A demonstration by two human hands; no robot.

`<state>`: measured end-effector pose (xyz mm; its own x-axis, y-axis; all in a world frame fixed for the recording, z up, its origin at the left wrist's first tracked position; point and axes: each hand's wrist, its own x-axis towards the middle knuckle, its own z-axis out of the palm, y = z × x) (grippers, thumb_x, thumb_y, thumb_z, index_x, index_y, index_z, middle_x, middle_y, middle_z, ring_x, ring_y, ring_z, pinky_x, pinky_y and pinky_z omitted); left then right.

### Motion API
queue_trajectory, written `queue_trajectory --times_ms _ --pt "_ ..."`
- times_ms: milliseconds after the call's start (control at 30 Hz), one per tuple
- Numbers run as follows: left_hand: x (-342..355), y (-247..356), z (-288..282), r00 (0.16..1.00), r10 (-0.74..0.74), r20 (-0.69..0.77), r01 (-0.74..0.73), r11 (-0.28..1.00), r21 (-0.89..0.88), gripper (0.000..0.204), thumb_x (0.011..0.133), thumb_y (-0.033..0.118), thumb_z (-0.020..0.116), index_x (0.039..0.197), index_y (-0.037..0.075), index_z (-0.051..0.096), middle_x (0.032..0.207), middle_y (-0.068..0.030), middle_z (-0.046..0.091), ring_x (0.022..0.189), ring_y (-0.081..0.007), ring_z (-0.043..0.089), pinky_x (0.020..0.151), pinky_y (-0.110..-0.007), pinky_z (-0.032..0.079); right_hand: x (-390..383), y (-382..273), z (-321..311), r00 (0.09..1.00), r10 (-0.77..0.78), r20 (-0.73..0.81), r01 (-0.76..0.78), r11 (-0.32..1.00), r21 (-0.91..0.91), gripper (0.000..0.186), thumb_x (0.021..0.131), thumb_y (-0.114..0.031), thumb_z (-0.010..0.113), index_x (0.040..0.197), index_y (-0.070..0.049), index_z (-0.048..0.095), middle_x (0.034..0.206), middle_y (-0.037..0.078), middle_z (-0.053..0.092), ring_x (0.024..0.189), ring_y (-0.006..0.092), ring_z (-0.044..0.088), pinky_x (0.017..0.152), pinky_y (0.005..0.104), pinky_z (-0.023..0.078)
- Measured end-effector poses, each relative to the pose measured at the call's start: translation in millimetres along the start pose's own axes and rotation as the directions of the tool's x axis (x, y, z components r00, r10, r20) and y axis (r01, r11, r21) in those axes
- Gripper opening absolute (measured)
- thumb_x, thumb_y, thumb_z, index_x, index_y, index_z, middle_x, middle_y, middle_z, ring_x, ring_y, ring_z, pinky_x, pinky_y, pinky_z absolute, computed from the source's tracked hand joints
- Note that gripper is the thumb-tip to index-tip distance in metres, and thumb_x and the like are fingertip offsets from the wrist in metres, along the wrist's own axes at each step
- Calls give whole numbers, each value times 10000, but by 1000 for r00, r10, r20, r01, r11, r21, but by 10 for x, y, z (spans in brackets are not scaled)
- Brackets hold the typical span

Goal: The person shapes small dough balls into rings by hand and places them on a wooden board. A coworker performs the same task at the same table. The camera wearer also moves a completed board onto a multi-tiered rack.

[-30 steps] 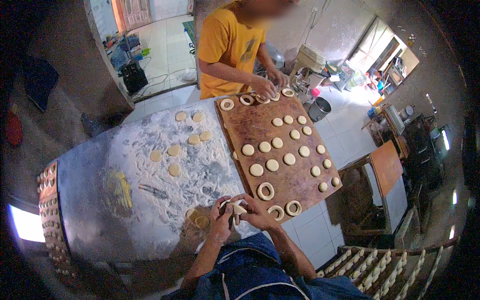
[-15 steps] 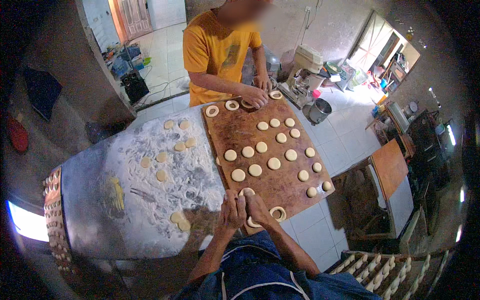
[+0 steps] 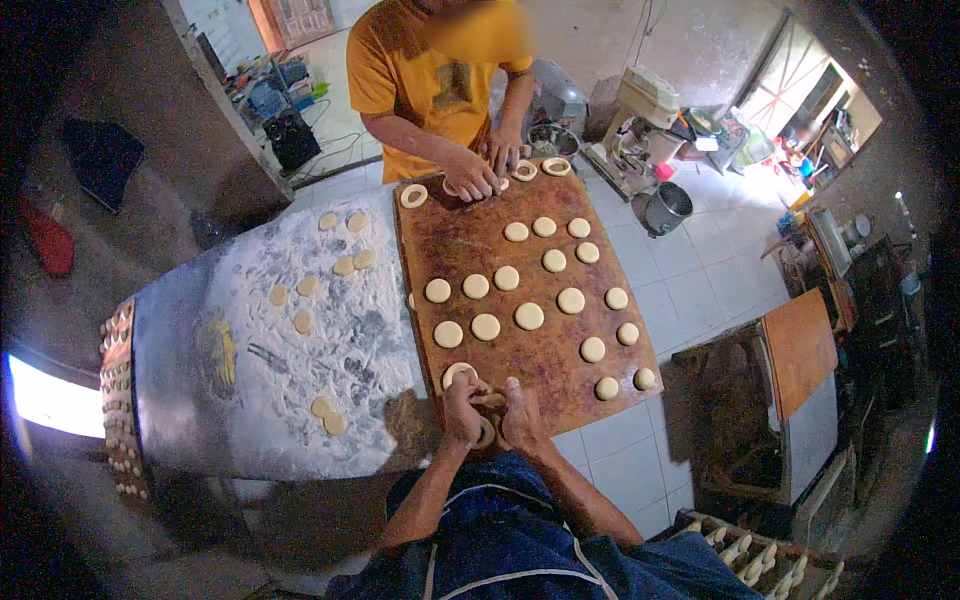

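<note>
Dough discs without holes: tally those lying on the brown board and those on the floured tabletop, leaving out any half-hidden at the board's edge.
Board discs: 17
Tabletop discs: 9
Total: 26

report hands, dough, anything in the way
Left hand, right hand over board, near edge; grip unclear. Dough ring by left hand. Co-worker's hands at far edge.

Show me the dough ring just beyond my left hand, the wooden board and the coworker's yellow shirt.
Dough ring (image 3: 449,376): head view, left side.
Wooden board (image 3: 538,285): head view, bare surface.
Yellow shirt (image 3: 422,92): head view, chest.
</note>
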<state>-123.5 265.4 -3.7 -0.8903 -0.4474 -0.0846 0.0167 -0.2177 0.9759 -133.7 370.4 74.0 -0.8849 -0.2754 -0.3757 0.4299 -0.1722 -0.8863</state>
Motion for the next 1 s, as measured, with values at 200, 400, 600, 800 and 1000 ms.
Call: queue_trajectory --times_ms 200,400,600,800,1000 --pt "124 -1367 -483 956 -215 201 291 796 -531 192 990 227 500 975 42 549 864 -83 544 771 -209 538 677 -341 446 53 15 -44 932 -327 159 363 862 -353 434 1010 -320 418 970 26 678 781 214 668 682 318 627 643 439 495" --pt "127 -912 -48 938 135 320 -249 903 350 289 991 289 468 837 50 516 823 -82 522 743 -221 519 663 -356 425 214 341 -605 891 -347 294 448 557 -700 411 987 -339 472 849 -21 694 733 214 653 635 396 631 567 476 476" --pt "70 -713 1 746 628 221 -645 600 472 201 983 182 544 1035 -2 604 922 -153 600 883 -291 604 755 -454 499 197 331 -688 842 -481 243 539 742 -398 366 969 -310 502 775 -16 600 764 184 624 640 374 590 605 499 456" --pt "221 -542 162 946 292 139 -303 650 697 268 961 107 580 1196 -18 553 1064 -212 578 992 -396 573 791 -527 480 221 -59 -781 911 -370 184 405 714 -571 297 834 -201 721 1013 0 596 861 190 652 826 369 635 762 471 490" --pt "460 20 365 923 188 336 -379 290 879 255 856 148 683 1067 24 609 1012 -165 577 1021 -374 540 896 -489 431 128 -4 -1071 908 -418 34 178 311 -934 569 783 -142 737 1274 31 508 1203 280 580 1145 442 544 970 496 446"
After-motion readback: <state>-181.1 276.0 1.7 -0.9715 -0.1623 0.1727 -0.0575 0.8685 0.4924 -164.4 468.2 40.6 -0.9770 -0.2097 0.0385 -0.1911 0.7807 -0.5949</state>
